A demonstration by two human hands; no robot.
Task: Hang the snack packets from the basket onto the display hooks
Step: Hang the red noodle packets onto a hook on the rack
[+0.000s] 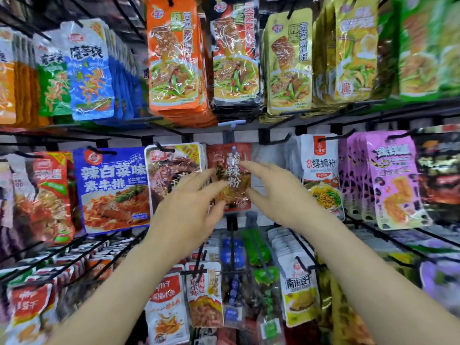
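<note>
Fingers loosely spread, the left hand (189,202) and right hand (278,195) flank a light, crinkly red snack packet (230,155), apparently touching its edges; best pinched near its top.

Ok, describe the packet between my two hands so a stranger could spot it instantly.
Look at the middle row of the hook wall, dead centre. The dark red packet hangs there between a steak-picture packet and a white packet. Unlike them, it is dark red with big white characters running down its middle.
</note>
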